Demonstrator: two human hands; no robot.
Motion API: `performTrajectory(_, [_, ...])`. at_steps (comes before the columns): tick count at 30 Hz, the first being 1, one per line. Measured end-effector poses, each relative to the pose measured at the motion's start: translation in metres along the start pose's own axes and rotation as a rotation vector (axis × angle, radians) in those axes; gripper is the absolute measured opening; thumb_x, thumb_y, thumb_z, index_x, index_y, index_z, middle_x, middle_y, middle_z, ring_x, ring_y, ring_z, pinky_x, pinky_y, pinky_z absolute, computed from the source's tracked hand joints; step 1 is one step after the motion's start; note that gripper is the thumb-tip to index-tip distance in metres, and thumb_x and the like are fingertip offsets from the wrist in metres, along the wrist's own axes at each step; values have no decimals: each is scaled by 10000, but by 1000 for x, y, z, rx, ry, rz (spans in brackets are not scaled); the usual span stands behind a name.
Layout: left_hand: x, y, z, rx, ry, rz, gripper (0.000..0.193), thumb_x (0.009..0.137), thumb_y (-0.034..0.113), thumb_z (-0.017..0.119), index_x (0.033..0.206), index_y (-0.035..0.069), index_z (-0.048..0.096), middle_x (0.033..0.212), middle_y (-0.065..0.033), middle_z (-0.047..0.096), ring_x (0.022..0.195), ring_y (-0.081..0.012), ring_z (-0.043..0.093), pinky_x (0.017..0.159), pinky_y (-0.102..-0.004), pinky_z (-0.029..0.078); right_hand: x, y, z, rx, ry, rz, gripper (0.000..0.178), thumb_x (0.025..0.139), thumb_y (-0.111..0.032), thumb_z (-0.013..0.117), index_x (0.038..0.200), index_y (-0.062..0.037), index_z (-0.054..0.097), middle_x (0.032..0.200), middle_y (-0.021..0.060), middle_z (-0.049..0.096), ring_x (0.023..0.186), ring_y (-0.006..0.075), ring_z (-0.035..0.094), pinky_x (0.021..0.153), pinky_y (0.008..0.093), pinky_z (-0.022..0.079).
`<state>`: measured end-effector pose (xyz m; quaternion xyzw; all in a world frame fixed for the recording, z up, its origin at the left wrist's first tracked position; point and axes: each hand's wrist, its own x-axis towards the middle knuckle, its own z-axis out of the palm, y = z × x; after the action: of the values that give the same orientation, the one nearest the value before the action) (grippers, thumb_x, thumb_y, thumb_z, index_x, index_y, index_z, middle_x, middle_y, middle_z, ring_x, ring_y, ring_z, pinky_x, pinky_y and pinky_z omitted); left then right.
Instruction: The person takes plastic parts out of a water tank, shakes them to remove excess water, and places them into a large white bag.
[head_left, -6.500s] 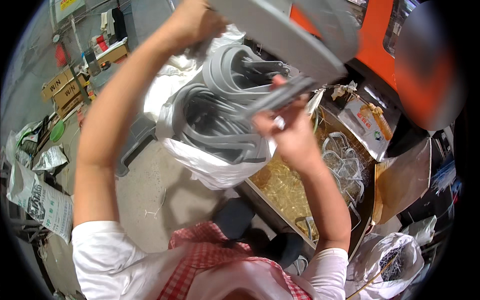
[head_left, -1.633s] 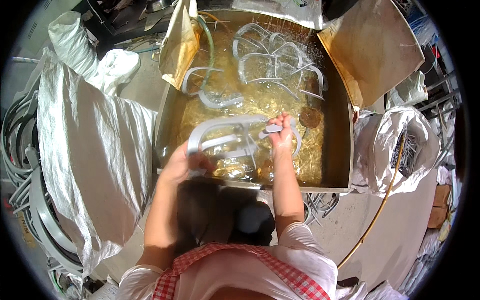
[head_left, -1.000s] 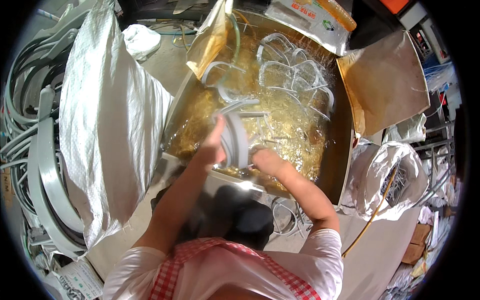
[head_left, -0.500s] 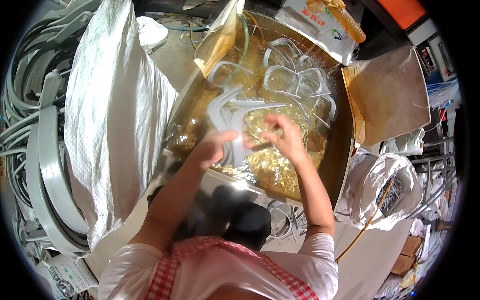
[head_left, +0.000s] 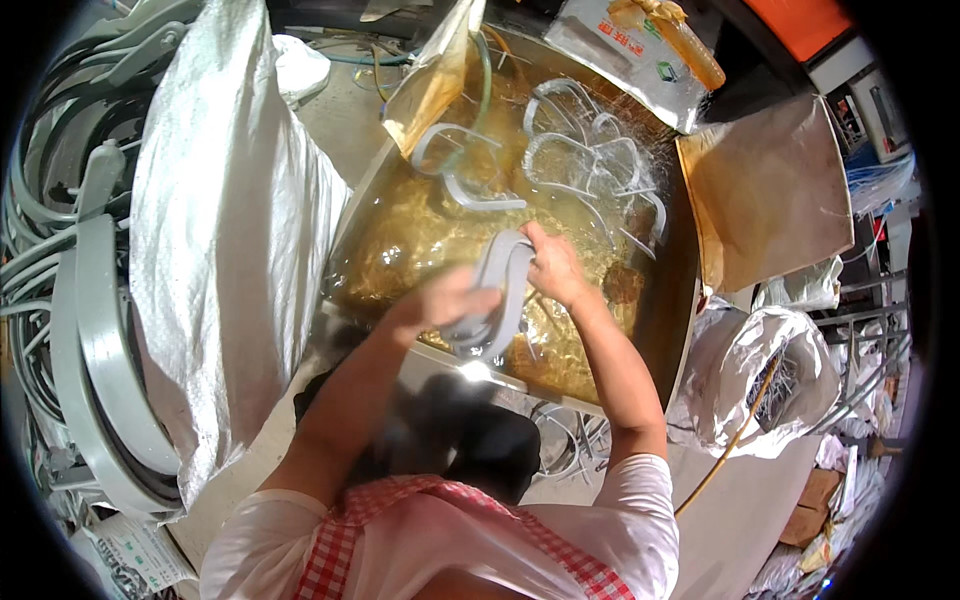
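Note:
Over the near part of a water-filled tub (head_left: 372, 200) I hold grey curved plastic strips (head_left: 512, 295), bent into a loop and apparently stacked. My right hand (head_left: 558, 268) pinches their upper right side. My left hand (head_left: 440, 302) is blurred but appears closed around their left side, fingers lying across them. A grey curved strip (head_left: 482, 198) lies in the water just beyond my hands. Farther back, several pale curved pieces (head_left: 590, 160) are partly under splashing water.
A tall white woven sack (head_left: 235, 230) stands left, beside stacked large grey curved parts (head_left: 95, 300). Brown-stained board (head_left: 770, 190) rises at the tub's right edge. Below it sits an open white bag (head_left: 805, 365) of thin strands. A hose (head_left: 487, 80) enters the tub's back.
My right hand, apart from the strips before, now grips their upper side. The held strips have turned and look more compact. One curved strip now shows separately in the water beyond them.

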<state>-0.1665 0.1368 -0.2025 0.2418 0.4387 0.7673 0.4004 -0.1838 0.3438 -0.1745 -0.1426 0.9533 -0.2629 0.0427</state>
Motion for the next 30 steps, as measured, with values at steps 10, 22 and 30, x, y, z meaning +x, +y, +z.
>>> performTrajectory(10, [17,-1,-9,192,463,414,1037,658,5,674,1407,94,-37,1454,-154,97,1283,-288,265,1022,-390,292,-11,54,6,725,258,499,251,779,-97,498,1015,-16,529,775,58,565,646,116,527,579,264,447])
performTrajectory(22, [25,-22,-1,-314,884,113,461,773,-48,490,1199,36,335,692,-58,465,526,-143,462,475,-291,424,-53,34,-5,1849,-194,34,949,593,-689,592,1292,-80,387,1257,158,458,1099,309,496,864,413,443])
performTrajectory(30, [35,-23,0,-447,881,299,486,756,-85,463,1205,56,339,798,-77,474,596,-160,480,531,-312,436,-58,0,55,2308,-50,-134,680,725,-486,658,1205,-48,457,760,24,558,714,160,564,719,361,500])
